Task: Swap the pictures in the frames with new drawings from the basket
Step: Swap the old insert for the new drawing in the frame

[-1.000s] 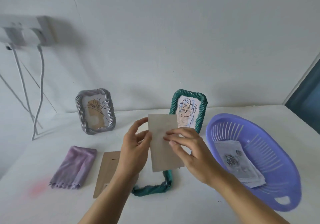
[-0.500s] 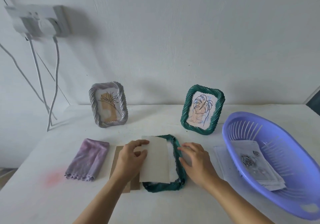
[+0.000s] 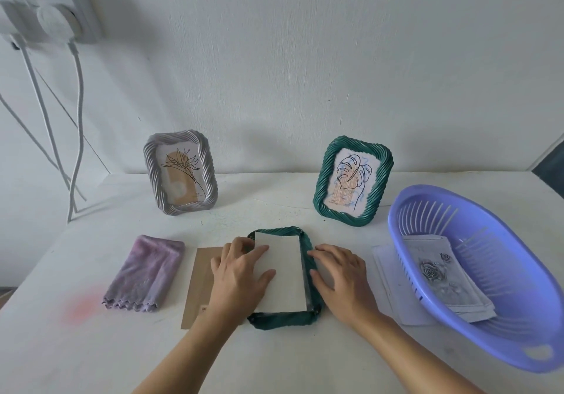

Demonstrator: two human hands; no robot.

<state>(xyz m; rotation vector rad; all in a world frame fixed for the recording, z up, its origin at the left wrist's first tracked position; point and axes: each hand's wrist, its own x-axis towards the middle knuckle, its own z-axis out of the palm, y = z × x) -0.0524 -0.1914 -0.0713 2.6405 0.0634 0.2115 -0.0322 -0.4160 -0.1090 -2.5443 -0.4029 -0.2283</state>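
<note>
A dark green woven frame [image 3: 283, 320] lies face down on the white table in front of me. A pale card sheet [image 3: 285, 274] lies in its back opening. My left hand [image 3: 239, 274] presses on the sheet's left side with straight fingers. My right hand [image 3: 341, 274] rests flat on the frame's right rim. A brown backing board [image 3: 198, 283] lies left of the frame, partly under my left hand. The purple basket [image 3: 406, 210] at right holds several drawings [image 3: 439, 274], a rose on top.
A grey frame [image 3: 180, 172] and a second green frame [image 3: 352, 180] stand upright near the wall, each with a picture. A folded purple cloth [image 3: 146, 273] lies at left. A loose sheet [image 3: 393, 286] lies partly under the basket. Cables [image 3: 76, 119] hang from a wall socket at left.
Both hands lowered the pale sheet from mid-air onto the back of the lying green frame. The right hand let go of it and moved to the frame's right rim.
</note>
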